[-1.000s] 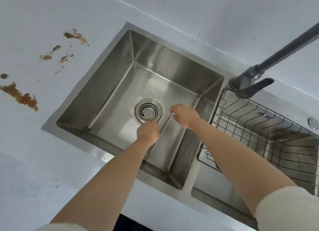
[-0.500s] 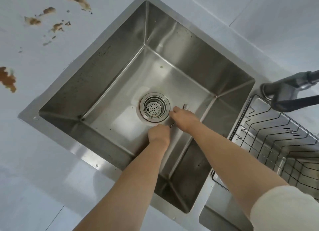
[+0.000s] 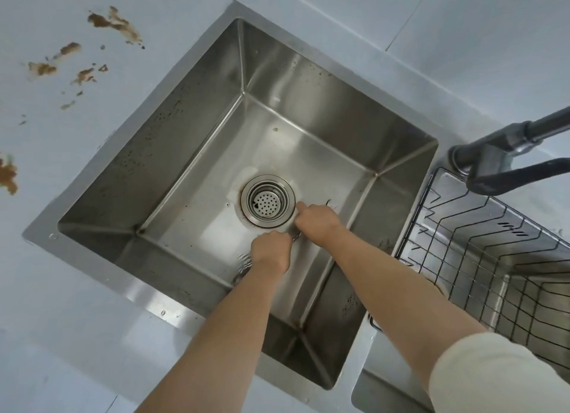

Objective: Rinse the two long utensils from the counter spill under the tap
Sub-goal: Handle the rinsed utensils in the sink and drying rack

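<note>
Left hand, right hand — both fisted round thin utensils, 5 o'clock of drain. Tap at the 3 o'clock side of sink — best swing spout over, rub full length.

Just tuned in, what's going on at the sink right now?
A person has both hands low in the sink, beside the drain. The left hand and right hand are curled around the thin metal utensils, of which only a short bit shows between the fists. The tap stands off to the right over the wire rack, with no stream visible on the hands. Brown spill stains lie on the counter.
</note>
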